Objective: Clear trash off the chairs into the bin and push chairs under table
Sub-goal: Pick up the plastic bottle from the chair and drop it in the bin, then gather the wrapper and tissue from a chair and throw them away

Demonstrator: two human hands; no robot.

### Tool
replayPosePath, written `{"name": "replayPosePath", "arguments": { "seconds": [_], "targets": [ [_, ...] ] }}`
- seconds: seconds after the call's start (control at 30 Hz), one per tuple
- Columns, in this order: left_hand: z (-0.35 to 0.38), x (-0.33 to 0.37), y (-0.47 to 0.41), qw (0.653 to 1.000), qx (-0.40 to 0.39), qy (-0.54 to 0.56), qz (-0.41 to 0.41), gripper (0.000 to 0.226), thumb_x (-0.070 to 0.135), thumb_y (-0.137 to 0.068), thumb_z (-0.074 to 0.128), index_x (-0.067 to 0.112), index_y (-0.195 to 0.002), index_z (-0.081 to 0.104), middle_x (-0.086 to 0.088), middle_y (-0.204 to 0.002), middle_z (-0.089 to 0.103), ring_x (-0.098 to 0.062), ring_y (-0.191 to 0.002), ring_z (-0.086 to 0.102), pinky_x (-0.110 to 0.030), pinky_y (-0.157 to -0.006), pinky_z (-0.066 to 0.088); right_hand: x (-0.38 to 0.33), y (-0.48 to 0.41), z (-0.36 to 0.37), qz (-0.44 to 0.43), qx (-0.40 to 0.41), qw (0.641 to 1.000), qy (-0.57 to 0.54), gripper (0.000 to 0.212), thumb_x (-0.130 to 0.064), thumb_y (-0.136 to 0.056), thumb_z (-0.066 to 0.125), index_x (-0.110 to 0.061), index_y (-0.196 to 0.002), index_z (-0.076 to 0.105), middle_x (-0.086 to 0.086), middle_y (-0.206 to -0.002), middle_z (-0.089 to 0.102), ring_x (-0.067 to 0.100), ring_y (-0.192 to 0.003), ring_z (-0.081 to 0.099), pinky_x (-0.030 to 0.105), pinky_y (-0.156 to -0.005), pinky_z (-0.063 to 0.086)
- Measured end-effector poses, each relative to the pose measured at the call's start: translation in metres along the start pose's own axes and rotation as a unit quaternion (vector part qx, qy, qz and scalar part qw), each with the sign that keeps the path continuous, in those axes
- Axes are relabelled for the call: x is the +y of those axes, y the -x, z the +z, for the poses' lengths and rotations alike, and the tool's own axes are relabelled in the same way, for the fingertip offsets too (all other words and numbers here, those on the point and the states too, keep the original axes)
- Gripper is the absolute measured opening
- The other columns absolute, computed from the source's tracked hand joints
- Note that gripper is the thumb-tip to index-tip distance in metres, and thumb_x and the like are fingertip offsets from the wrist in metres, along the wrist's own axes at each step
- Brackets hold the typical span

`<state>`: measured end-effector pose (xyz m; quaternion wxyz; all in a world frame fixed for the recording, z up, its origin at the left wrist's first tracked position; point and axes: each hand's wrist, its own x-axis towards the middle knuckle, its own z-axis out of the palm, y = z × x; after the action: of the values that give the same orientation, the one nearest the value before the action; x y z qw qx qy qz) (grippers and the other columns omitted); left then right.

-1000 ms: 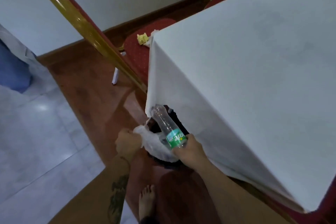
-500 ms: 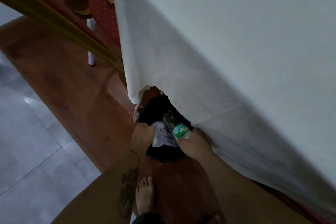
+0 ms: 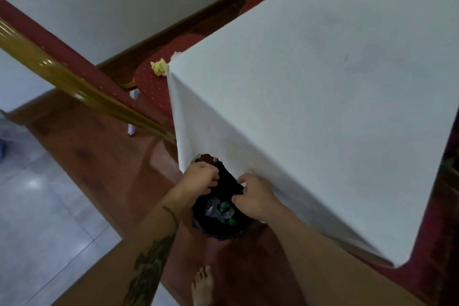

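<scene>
Both hands hover over the bin, which stands on the wooden floor right at the bench corner, its far rim tucked under the hanging white cloth. The left hand shows a loosely curled grip holding nothing; the right hand is likewise curled and empty, knuckles touching the cloth edge. Inside the dark liner lie a clear bottle with green label and crumpled plastic, dim and hard to make out. Beyond the corner, a red chair carries yellow crumpled paper, its seat partly hidden by the cloth. Open floor lies to the left.
</scene>
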<state>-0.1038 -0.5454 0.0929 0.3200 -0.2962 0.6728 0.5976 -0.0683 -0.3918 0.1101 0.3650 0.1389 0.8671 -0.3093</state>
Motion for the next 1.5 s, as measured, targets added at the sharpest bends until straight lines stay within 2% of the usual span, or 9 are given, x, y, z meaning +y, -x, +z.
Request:
{"name": "replayPosePath", "arguments": {
  "seconds": [0.07, 0.17, 0.33, 0.43, 0.7, 0.9, 1.13, 1.27, 1.5],
  "targets": [
    [-0.003, 0.023, 0.023, 1.000, -0.012, -0.011, 0.027, 0.011, 0.012, -0.093, 0.056, 0.015, -0.085, 0.063, -0.007, -0.094, 0.070, -0.020, -0.081, 0.066, -0.034, -0.070, 0.052, -0.017, 0.026, -0.018, -0.025, -0.005, 1.000, -0.004, 0.045, -0.020, -0.090, 0.063, -0.020, -0.133, 0.051, 0.002, -0.100, 0.064, 0.015, -0.073, 0.062, 0.026, -0.056, 0.050],
    [-0.007, 0.059, 0.074, 0.996, -0.029, -0.037, 0.074, 0.010, 0.011, -0.091, 0.056, 0.014, -0.087, 0.065, -0.009, -0.096, 0.072, -0.020, -0.079, 0.066, -0.029, -0.064, 0.047, -0.036, 0.076, -0.053, -0.059, 0.029, 0.998, -0.012, 0.044, -0.023, -0.088, 0.066, -0.022, -0.131, 0.057, 0.003, -0.109, 0.067, 0.019, -0.095, 0.066, 0.031, -0.080, 0.055],
    [0.013, 0.115, 0.154, 0.983, -0.062, -0.082, 0.153, 0.016, 0.009, -0.093, 0.053, 0.015, -0.101, 0.065, -0.006, -0.102, 0.073, -0.022, -0.093, 0.069, -0.031, -0.077, 0.052, -0.032, 0.158, -0.117, -0.093, 0.080, 0.990, -0.075, 0.036, -0.027, -0.090, 0.068, -0.026, -0.125, 0.061, -0.003, -0.108, 0.067, 0.012, -0.091, 0.064, 0.021, -0.067, 0.044],
    [0.047, 0.142, 0.191, 0.972, -0.082, -0.117, 0.188, 0.016, 0.010, -0.094, 0.054, 0.016, -0.104, 0.065, -0.003, -0.102, 0.072, -0.019, -0.090, 0.070, -0.030, -0.080, 0.054, 0.001, 0.206, -0.158, -0.089, 0.138, 0.982, -0.094, 0.034, -0.026, -0.089, 0.067, -0.028, -0.123, 0.061, -0.007, -0.103, 0.068, 0.007, -0.087, 0.063, 0.020, -0.065, 0.043],
    [0.202, 0.166, 0.274, 0.915, -0.182, -0.252, 0.257, 0.017, 0.010, -0.091, 0.058, 0.015, -0.106, 0.064, -0.008, -0.107, 0.072, -0.020, -0.088, 0.070, -0.034, -0.082, 0.053, 0.174, 0.325, -0.235, -0.003, 0.292, 0.942, -0.166, 0.029, -0.025, -0.089, 0.069, -0.026, -0.118, 0.063, -0.003, -0.103, 0.067, 0.010, -0.090, 0.066, 0.023, -0.070, 0.052],
    [0.341, 0.138, 0.327, 0.853, -0.251, -0.357, 0.286, 0.017, 0.013, -0.092, 0.059, 0.016, -0.107, 0.064, -0.009, -0.105, 0.072, -0.020, -0.089, 0.070, -0.032, -0.076, 0.052, 0.330, 0.399, -0.263, 0.054, 0.351, 0.912, -0.206, 0.029, -0.024, -0.090, 0.070, -0.028, -0.117, 0.060, -0.006, -0.097, 0.066, 0.005, -0.086, 0.064, 0.016, -0.062, 0.044],
    [0.510, 0.077, 0.366, 0.802, -0.285, -0.442, 0.283, 0.017, 0.015, -0.094, 0.056, 0.022, -0.109, 0.061, -0.010, -0.107, 0.070, -0.019, -0.089, 0.068, -0.034, -0.073, 0.051, 0.502, 0.480, -0.291, 0.119, 0.382, 0.882, -0.248, 0.033, -0.021, -0.086, 0.071, -0.025, -0.118, 0.062, -0.002, -0.097, 0.065, 0.013, -0.086, 0.064, 0.022, -0.068, 0.048],
    [0.596, 0.053, 0.386, 0.788, -0.312, -0.452, 0.276, 0.018, 0.016, -0.096, 0.055, 0.022, -0.111, 0.061, -0.009, -0.109, 0.069, -0.021, -0.094, 0.068, -0.033, -0.075, 0.053, 0.571, 0.516, -0.314, 0.145, 0.397, 0.875, -0.237, 0.033, -0.022, -0.081, 0.069, -0.031, -0.112, 0.061, -0.005, -0.097, 0.062, 0.008, -0.082, 0.062, 0.023, -0.066, 0.049],
    [0.685, 0.067, 0.400, 0.760, -0.315, -0.498, 0.276, 0.020, 0.018, -0.097, 0.055, 0.025, -0.115, 0.059, -0.004, -0.113, 0.068, -0.020, -0.099, 0.068, -0.037, -0.088, 0.054, 0.615, 0.531, -0.376, 0.129, 0.403, 0.889, -0.177, 0.045, -0.021, -0.088, 0.066, -0.024, -0.131, 0.056, -0.004, -0.110, 0.056, 0.015, -0.101, 0.057, 0.027, -0.080, 0.047]
  ]
}}
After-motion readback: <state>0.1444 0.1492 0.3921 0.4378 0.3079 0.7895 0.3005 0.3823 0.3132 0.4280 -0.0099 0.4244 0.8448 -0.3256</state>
